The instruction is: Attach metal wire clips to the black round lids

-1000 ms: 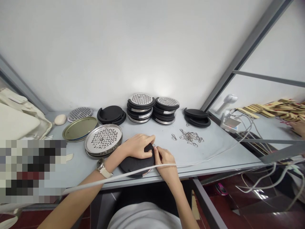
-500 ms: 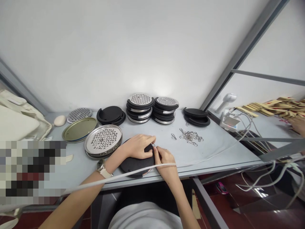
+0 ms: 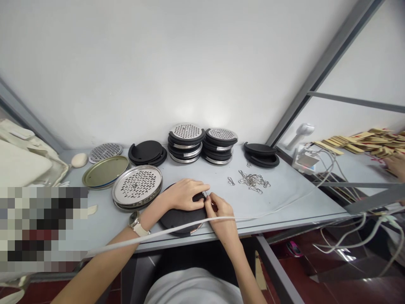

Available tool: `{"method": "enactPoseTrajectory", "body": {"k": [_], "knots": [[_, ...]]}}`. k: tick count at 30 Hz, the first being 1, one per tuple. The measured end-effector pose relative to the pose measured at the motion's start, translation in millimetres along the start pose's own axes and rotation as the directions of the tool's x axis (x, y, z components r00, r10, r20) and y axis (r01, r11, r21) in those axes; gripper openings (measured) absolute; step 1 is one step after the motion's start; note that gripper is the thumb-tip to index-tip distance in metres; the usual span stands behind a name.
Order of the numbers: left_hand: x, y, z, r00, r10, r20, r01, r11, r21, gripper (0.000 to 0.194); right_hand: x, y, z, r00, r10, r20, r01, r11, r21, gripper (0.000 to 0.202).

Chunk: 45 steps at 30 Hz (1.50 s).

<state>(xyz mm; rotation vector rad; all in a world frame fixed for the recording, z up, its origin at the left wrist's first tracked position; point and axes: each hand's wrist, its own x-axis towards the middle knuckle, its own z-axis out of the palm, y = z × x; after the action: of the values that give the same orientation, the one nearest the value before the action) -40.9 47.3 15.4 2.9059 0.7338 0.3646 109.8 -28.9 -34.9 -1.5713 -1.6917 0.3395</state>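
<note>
A black round disc (image 3: 182, 217) with a metal edge showing at the lower right lies near the table's front edge. My left hand (image 3: 187, 194) is closed over its far side, fingers pressing its right rim. At that rim my right hand (image 3: 221, 211) pinches a thin wire clip (image 3: 205, 194), mostly hidden by the fingers. A loose heap of similar wire clips (image 3: 253, 180) lies beyond my right hand, with a single clip (image 3: 231, 181) apart on its left. Left of the disc sits a perforated metal disc (image 3: 137, 185) on a small stack.
Two stacks (image 3: 185, 150) (image 3: 219, 147) of black-rimmed discs with perforated tops stand by the wall. More black discs (image 3: 147, 153) (image 3: 261, 154) flank them. Gold-coloured lids (image 3: 106, 171) lie left. A white cable (image 3: 253, 218) crosses before my hands. Another person's hand (image 3: 395, 164) is far right.
My right fingertips have shifted slightly right, away from the disc's rim, and the wire between the hands shows more. My left hand stays nearly still on the disc.
</note>
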Motion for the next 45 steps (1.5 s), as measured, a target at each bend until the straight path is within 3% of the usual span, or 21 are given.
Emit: {"method": "enactPoseTrajectory", "body": {"k": [6,24,45], "knots": [[-0.3,0.6,-0.7,1.000,-0.008,0.013,0.008,1.000,-0.003,0.011,0.0,-1.3,-1.9,1.000,0.020,0.003,-0.020,0.999,0.032,0.023],[1.3,1.9,-2.1,1.000,-0.014,0.006,0.014,0.999,-0.046,0.006,-0.5,5.2,3.8,0.996,-0.091,-0.020,0.085,0.975,-0.208,0.025],[2.1,4.3,-2.2,0.999,-0.038,-0.010,0.037,0.993,-0.115,0.006,0.3,7.4,5.9,0.997,-0.081,-0.008,0.077,0.968,-0.241,0.027]]}}
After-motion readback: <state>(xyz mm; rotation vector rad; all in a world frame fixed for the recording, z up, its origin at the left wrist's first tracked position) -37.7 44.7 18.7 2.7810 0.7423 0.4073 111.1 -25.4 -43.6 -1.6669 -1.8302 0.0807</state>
